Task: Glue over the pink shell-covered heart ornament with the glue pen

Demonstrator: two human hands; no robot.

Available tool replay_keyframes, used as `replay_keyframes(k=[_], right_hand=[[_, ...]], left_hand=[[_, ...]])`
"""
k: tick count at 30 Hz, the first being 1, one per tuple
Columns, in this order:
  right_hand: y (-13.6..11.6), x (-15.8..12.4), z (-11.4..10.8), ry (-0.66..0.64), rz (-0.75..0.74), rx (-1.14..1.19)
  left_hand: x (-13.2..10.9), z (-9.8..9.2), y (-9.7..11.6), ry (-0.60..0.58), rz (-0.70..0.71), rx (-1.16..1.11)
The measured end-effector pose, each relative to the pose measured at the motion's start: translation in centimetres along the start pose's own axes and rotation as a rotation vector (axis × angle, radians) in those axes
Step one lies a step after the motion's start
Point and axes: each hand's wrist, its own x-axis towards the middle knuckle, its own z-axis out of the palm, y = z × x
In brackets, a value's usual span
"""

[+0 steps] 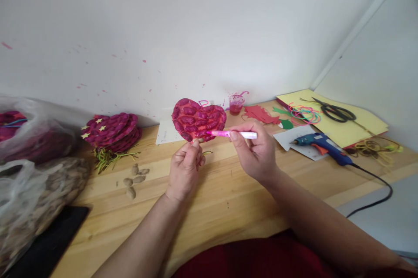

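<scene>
My left hand (187,164) pinches the lower tip of a heart-shaped craft piece (187,120), covered in magenta-painted peanuts over a red backing, and holds it up above the table. My right hand (256,149) is closed round a paintbrush (246,135) with a white handle and a pink-stained front part. The brush's tip meets the lower middle of the heart. Behind the right hand stands a small clear cup (235,104) of pink-red paint. Below and left of the heart lie several unpainted peanuts (139,179).
Stacked magenta hearts (112,130) with gold stars sit left, beside plastic bags, one holding peanuts (62,182). At right are a blue glue gun (323,145) with its cord, black scissors (339,112) on yellow paper (365,123), coloured string (303,114) and red paper cutouts (261,114).
</scene>
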Motion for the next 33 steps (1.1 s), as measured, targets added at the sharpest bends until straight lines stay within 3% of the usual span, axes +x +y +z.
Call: replay_keyframes(k=[10,20,33], right_hand=[[0.3,0.2,0.0,0.0,0.054,0.02],[0.3,0.1,0.0,-0.009,-0.043,-0.061],[-0.1,0.1,0.2,-0.058,-0.08,-0.057]], left_hand=[[0.1,-0.2,-0.1,-0.002,-0.009,-0.007],[0.2,-0.2,-0.3,0.014,0.014,0.004],[0.1,-1.0,-1.0,0.027,0.05,0.275]])
